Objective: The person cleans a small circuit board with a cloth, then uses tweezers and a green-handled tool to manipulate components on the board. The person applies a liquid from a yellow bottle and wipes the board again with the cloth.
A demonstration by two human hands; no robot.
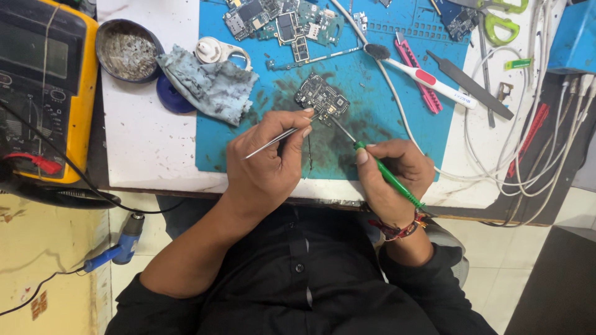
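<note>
A small dark circuit board [321, 98] lies on the blue work mat [366, 80]. My left hand [264, 164] pinches metal tweezers [273, 140] whose tips reach the board's near edge. My right hand [391, 174] grips a green-handled tool [388, 175]; its thin metal tip points up-left to the board. Both hands rest on the mat's near part, which is smeared with dark grime.
A yellow multimeter [43, 87] sits at the far left, with a round tin [127, 49] and a crumpled blue rag [208, 84] beside it. More circuit boards [282, 22], a toothbrush [428, 79], a pink cutter [417, 71], green scissors [503, 18] and white cables [528, 155] lie around.
</note>
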